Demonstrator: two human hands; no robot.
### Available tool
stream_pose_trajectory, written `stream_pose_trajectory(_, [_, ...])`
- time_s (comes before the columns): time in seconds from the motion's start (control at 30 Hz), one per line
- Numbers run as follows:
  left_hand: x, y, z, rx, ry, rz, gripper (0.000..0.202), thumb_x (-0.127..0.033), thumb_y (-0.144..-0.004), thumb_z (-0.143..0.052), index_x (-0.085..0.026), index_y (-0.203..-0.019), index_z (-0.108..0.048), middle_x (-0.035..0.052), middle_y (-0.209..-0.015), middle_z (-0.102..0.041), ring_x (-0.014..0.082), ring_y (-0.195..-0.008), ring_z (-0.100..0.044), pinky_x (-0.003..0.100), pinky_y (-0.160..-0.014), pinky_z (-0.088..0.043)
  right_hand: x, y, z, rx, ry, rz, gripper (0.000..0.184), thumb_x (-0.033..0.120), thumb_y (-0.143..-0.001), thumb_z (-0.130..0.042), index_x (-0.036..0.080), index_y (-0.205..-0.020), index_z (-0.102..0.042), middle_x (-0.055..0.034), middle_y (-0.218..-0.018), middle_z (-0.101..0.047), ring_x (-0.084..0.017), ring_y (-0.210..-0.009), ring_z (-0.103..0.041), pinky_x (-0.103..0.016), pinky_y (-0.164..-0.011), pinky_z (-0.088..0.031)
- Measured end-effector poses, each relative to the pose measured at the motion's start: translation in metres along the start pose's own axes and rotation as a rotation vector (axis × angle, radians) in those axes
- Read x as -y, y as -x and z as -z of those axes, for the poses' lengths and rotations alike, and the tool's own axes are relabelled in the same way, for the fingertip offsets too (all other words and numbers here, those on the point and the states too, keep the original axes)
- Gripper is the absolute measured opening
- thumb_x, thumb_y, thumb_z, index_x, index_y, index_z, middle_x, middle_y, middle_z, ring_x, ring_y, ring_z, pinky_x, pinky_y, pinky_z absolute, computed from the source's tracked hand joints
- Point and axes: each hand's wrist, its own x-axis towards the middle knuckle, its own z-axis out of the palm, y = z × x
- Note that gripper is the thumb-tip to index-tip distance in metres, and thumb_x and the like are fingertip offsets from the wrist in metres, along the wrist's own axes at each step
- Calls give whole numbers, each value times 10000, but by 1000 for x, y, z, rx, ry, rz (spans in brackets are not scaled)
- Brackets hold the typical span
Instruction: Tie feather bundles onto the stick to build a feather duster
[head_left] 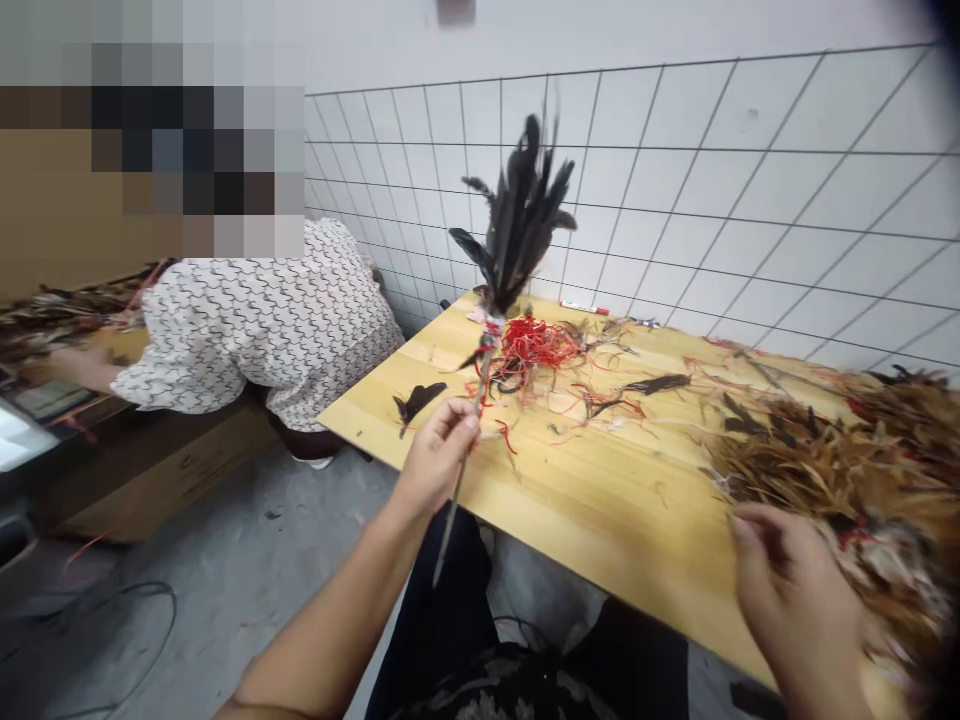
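My left hand is closed around a thin stick that carries a tuft of black feathers bound on with red thread, held upright over the near left part of the wooden table. My right hand hovers at the edge of a heap of brown feathers on the right; its fingers are curled and blurred, so I cannot make out whether it holds anything.
A tangle of red thread and loose black feathers lie on the table. A white tiled wall stands behind. At the left, a person in a patterned shirt bends over another bench with feathers. Cables lie on the concrete floor.
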Motion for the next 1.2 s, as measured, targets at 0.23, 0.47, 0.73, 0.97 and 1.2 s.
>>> stream_pose_trajectory(0.23, [36,70,-80,231,-228,-62,142,-337,-916,-527,-197,-939,-528,19,-826,-536,125,-738,-508,249,-682,-423,89,-27,-18,212,-354,61,175,318,-920,-490,215,-959,-625,-58,-811,-612,-179,-723,-570,-303,-658,-452])
stream_pose_trajectory(0.47, [62,106,-95,393,-312,-172,108,-314,-925,-509,-209,-929,-536,46,-877,-558,154,-795,-551,294,-750,-462,77,-1,-22,267,-628,-270,267,436,-893,-520,203,-787,-594,1,-660,-487,-141,-615,-439,-272,-577,-377])
stream_pose_trajectory(0.73, [63,95,-96,783,114,168,421,-419,-911,-550,-179,-1250,-483,136,-1213,-601,203,-1105,-588,335,-953,-461,63,27,-15,206,-908,-548,290,491,-793,-665,208,-822,-610,1,-697,-509,-122,-611,-413,-247,-550,-358])
stream_pose_trajectory(0.97, [56,76,-95,812,-6,133,313,-443,-902,-544,-140,-904,-622,1,-718,-564,101,-654,-483,223,-619,-383,70,22,-14,195,-856,-540,370,544,-716,-719,220,-857,-612,-16,-735,-556,-132,-615,-446,-270,-557,-398])
stream_pose_trajectory(1.2, [50,47,-57,656,-149,47,289,-420,-901,-524,-160,-871,-648,17,-761,-615,119,-689,-519,223,-625,-404,57,17,-16,139,-804,-555,381,561,-697,-729,236,-857,-611,-18,-753,-587,-139,-617,-494,-275,-544,-424])
